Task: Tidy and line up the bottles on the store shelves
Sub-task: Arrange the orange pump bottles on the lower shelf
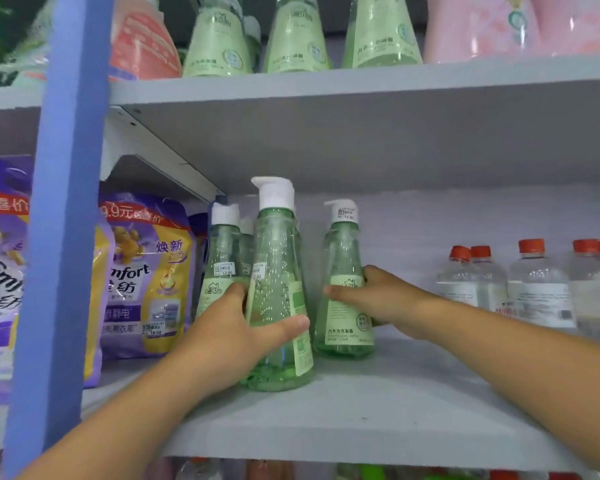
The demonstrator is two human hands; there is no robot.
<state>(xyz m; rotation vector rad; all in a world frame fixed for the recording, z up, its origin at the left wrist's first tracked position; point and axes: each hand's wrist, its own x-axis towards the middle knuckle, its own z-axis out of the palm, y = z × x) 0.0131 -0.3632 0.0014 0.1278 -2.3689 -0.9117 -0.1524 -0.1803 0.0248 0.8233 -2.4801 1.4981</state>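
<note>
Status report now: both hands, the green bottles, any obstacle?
Left hand grips front green pump bottle. Right hand grips second green pump bottle, further back. Both upright, not yet lined up. Nothing in the way.

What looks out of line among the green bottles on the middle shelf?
The front bottle, held by the left hand, stands nearer the shelf edge than the others, and its label faces sideways. The right bottle, held by the right hand, stands apart from the group. Nothing looks spilled.
</note>
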